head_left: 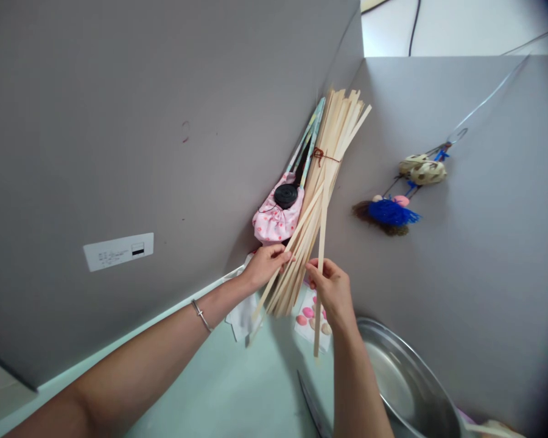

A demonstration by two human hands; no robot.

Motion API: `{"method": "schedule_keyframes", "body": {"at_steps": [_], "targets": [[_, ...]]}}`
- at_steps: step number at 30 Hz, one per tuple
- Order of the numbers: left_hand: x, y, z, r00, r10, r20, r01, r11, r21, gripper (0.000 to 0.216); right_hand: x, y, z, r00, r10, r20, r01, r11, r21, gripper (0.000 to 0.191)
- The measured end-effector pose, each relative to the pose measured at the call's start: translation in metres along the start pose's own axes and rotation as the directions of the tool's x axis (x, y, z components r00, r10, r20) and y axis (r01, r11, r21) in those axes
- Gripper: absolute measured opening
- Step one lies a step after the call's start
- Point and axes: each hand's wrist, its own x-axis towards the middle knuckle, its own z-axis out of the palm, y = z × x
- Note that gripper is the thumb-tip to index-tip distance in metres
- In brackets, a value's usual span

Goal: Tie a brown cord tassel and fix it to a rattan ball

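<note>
A bundle of thin pale wooden strips (pixel 338 131), tied with a reddish-brown cord (pixel 322 156), stands tilted in the corner of two grey panels. My left hand (pixel 270 266) is closed at the bundle's lower left, its fingers on a strip that slants down to the left. On the other side, my right hand (pixel 331 283) pinches a single wooden strip (pixel 321 243) that hangs nearly upright in front of the bundle. Left of the bundle is a pink dotted cloth bag (pixel 276 225) with patterned straps and a round black coil (pixel 285 196) on it.
A metal basin (pixel 411 365) stands at lower right, with a dark pointed blade (pixel 310 401) beside it. Pink and beige oval pieces (pixel 307 312) lie on white paper below the bundle. A blue-tasselled ornament (pixel 393 213) hangs on the right panel. A white label (pixel 119 251) is on the left panel.
</note>
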Motion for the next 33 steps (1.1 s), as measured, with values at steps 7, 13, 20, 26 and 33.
{"method": "schedule_keyframes", "body": {"at_steps": [7,13,20,26,33], "targets": [[-0.001,0.005,-0.001,0.997,-0.041,0.065,0.039,0.999,0.031,0.035,-0.001,0.003,0.003,1.000,0.003,-0.009,-0.003,1.000,-0.005,0.029],[0.001,0.004,-0.004,0.999,-0.012,0.053,0.012,1.000,0.009,0.025,0.000,0.006,0.001,1.000,0.017,-0.002,-0.017,0.999,0.049,0.031],[0.005,-0.004,-0.002,0.993,-0.063,-0.096,0.048,0.988,-0.145,0.018,-0.001,0.000,-0.006,1.000,0.031,-0.003,-0.030,0.995,0.099,0.030],[0.006,-0.002,-0.004,0.985,-0.143,-0.098,0.121,0.973,-0.199,0.016,-0.003,-0.004,-0.011,1.000,0.027,-0.002,-0.026,0.996,0.081,0.030],[0.003,0.000,-0.004,0.977,-0.199,-0.076,0.177,0.957,-0.231,0.019,-0.003,-0.008,-0.011,0.992,-0.042,-0.119,0.040,0.999,-0.017,0.035]]}}
